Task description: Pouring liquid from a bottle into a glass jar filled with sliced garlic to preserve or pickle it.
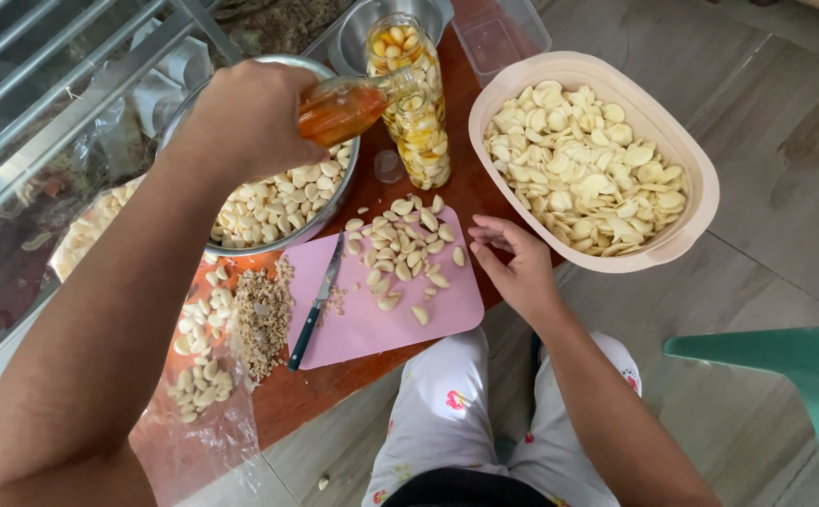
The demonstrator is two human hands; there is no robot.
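My left hand (245, 117) grips a small bottle of orange liquid (344, 108), tilted with its neck at the mouth of a glass jar (421, 131) packed with garlic cloves. A second, taller jar of garlic (402, 42) stands just behind it. My right hand (515, 263) rests empty, fingers loosely curled, at the right edge of a pink cutting board (372, 319). Peeled garlic cloves (400, 249) lie scattered on the board beside a green-handled knife (316, 302).
A beige tub of sliced garlic (682, 235) sits on the floor at right. A metal bowl of peeled cloves (283, 239) stands under my left arm. Chopped root ends (261, 319) and loose cloves (198, 366) lie on plastic. A small clear cap (389, 166) and green chair (795, 361) are nearby.
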